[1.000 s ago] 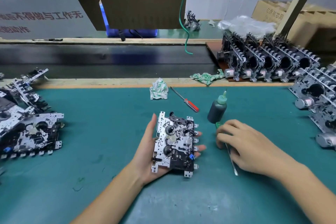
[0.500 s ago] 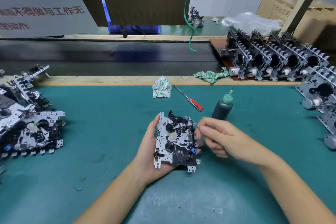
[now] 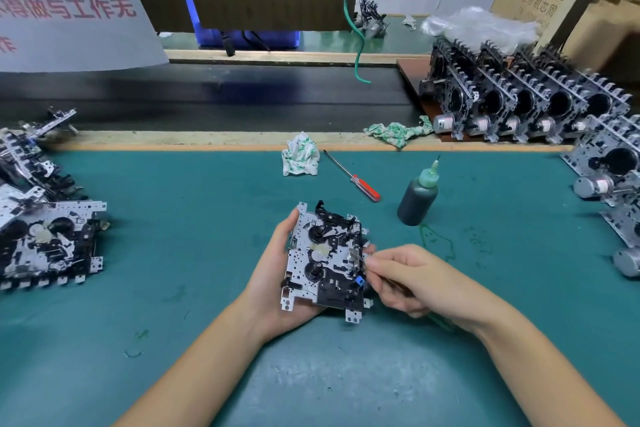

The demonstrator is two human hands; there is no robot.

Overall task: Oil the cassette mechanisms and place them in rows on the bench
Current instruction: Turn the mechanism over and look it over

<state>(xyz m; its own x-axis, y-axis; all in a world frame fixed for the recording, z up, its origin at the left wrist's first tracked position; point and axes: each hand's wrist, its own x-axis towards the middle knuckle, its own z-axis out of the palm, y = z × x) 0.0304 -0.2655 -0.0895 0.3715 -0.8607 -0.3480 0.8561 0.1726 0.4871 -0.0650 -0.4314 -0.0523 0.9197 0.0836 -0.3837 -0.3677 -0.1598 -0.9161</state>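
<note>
At centre frame the left hand (image 3: 273, 274) cradles one cassette mechanism (image 3: 325, 258) from beneath, fingers wrapped round its edges. The right hand (image 3: 412, 279) pinches a thin applicator, apparently a needle-like tool, with its tip at the mechanism's right edge. Oiling looks mid-step. Rows of mechanisms (image 3: 519, 104) stand at the upper right of the bench (image 3: 194, 218) (likely finished), while a heap (image 3: 41, 236) at the left probably awaits. The oil bottle (image 3: 417, 199) stands nearby.

A cassette mechanism (image 3: 325, 260) lies in my left hand (image 3: 273, 274), my right hand (image 3: 412, 277) touching its right edge. Beyond my right hand stands the oil bottle (image 3: 417, 198); the screwdriver (image 3: 353, 177) lies left of it.
</note>
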